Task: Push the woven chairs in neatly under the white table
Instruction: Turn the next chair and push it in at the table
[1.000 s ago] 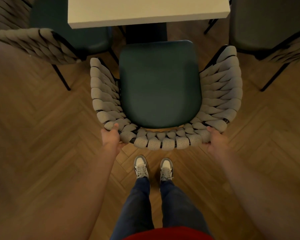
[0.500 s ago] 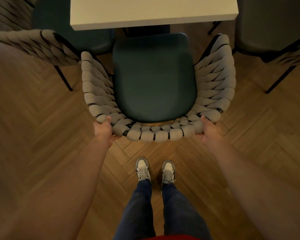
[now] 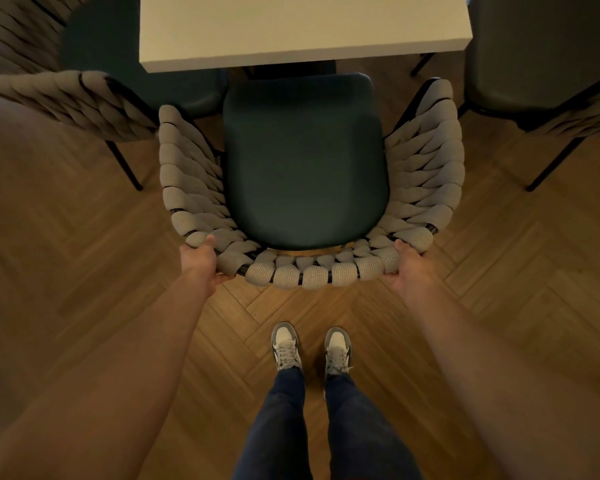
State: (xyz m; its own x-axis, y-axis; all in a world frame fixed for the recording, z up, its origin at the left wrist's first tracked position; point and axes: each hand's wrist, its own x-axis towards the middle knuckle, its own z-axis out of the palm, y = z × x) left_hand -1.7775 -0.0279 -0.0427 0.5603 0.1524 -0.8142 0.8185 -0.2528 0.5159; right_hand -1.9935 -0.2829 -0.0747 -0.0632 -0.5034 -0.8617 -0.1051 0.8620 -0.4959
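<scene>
A woven chair with a dark green seat and thick grey rope back stands right in front of me, facing the white table. The front of its seat lies just at the table's near edge. My left hand grips the left end of the curved back rail, thumb on top. My right hand grips the right end of the same rail, thumb on top too. Below the chair my two feet stand on the floor.
A second woven chair stands at the left, its seat partly under the table corner. A third chair with black legs stands at the right. The floor is herringbone wood.
The chair has slid forward toward the table with both hands holding its back rail; the seat front, earlier short of the table edge, now reaches it.
</scene>
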